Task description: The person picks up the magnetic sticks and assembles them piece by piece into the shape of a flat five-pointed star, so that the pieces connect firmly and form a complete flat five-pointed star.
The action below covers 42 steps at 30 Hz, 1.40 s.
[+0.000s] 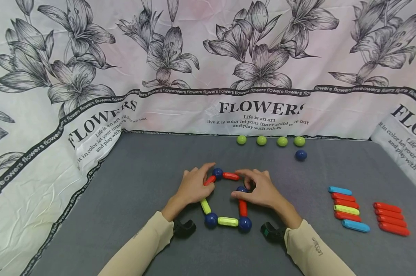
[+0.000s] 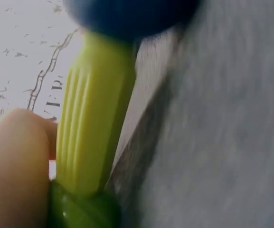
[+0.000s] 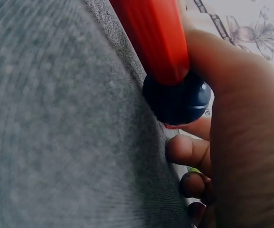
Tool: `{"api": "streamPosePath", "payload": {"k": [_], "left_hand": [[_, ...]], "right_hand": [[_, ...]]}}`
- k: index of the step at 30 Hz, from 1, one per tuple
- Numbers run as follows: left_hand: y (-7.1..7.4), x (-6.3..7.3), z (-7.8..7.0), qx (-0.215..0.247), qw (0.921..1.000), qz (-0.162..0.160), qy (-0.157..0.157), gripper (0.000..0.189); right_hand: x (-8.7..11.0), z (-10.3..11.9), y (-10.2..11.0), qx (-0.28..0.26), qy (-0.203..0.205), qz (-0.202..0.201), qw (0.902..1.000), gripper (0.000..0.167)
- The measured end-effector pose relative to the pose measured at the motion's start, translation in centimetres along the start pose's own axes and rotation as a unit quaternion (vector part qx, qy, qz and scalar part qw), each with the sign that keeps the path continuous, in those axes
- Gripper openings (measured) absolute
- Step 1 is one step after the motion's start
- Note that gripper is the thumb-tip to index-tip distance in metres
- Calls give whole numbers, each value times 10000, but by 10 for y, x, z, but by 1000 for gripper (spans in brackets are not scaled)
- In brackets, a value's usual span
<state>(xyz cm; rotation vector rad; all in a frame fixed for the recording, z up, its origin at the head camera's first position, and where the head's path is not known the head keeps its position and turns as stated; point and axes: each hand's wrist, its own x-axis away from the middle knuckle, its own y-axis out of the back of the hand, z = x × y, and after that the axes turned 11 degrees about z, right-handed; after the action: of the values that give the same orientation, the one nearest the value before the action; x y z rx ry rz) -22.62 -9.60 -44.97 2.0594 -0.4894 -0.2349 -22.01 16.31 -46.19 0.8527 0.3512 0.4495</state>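
Observation:
Magnetic-style rods and balls form a ring on the grey cloth. My left hand [image 1: 194, 186] lies over its left side, thumb and fingers around a red rod [image 1: 209, 180] that leads to the top blue ball [image 1: 218, 173]. Under this hand, the left wrist view shows a yellow rod [image 2: 94, 114] between a blue ball and a green ball [image 2: 82, 206]. My right hand [image 1: 261, 188] curls around the right-hand blue ball [image 3: 177, 99], its thumb where a red rod [image 3: 155, 42] joins. Its index fingertip is right at the end of the top red rod [image 1: 230, 176].
Several green balls [image 1: 261, 140] line the back edge, with a blue ball [image 1: 301, 155] in front. To the right lie a column of blue, red and yellow rods [image 1: 346, 209] and a stack of red rods [image 1: 391, 218]. A floral cloth [image 1: 180, 111] hangs behind.

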Motion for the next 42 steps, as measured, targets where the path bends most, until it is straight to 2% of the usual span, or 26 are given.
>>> {"api": "streamPosePath", "payload": {"k": [3,6,8,12,20,27,35,38,42], "left_hand": [[5,0,-1,-133,9992,381,-14,66],[9,-1,-1,-197,9981,573,-68,47],[9,-1,0,-206,9982,549,-97,34],[6,1,-1,-128,9990,375,-213,32],[3,2,-2,-94,9951,503,-845,25],[2,4,-1,99,9947,408,-942,23],[-2,2,-1,163,9908,744,-1115,25],[-2,2,-1,233,9907,709,-1136,26],[-3,2,2,623,9887,544,-1249,29]], "right_hand": [[1,0,1,-28,44,-13,10000,53],[1,0,2,-27,113,-34,9999,43],[2,0,2,-79,198,-46,9998,34],[2,-2,2,-184,419,-85,9989,24],[2,-3,1,-243,514,-95,9983,23],[1,-3,0,-440,426,-55,9981,21],[1,-3,0,-378,551,-122,9977,18],[1,-3,0,-345,596,-158,9975,16],[0,-3,-1,-308,602,-309,9972,11]]}}
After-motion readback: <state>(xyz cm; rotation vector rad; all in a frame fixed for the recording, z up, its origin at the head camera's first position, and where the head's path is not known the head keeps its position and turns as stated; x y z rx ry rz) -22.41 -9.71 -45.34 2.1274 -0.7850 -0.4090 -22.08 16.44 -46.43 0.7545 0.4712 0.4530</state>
